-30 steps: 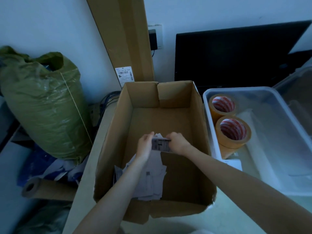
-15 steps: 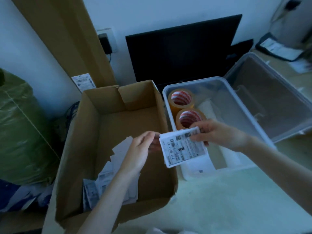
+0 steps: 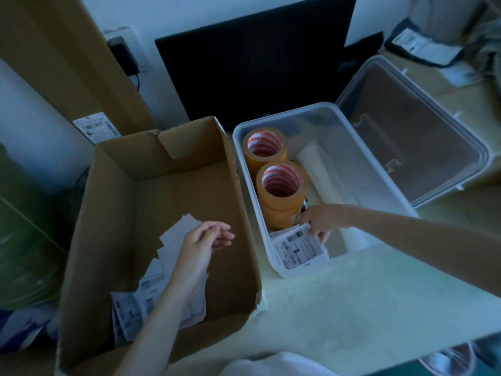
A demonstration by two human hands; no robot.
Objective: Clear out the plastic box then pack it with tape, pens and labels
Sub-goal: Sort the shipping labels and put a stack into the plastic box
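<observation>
- Plastic box [image 3: 376, 169]: translucent, rectangular, rounded corners, lid off; sits on the pale table [image 3: 352, 308] just right of the cardboard box [image 3: 244, 213].
- Two tape rolls [image 3: 279, 185], glossy amber with red-and-white striped cores, stand along the plastic box's left wall; a white roll [image 3: 322, 169] lies beside them.
- Right hand [image 3: 322, 221] reaches into the box's near end, fingers pinching a flat printed label [image 3: 295, 237] that lies on a stack of labels [image 3: 301, 253].
- Left hand [image 3: 206, 240] hovers over the cardboard box, fingers loosely curled, holding nothing.
- Loose paper labels [image 3: 151, 291] lie heaped in the corrugated box's near corner.
- Clear lid [image 3: 412, 131] lies to the right.
</observation>
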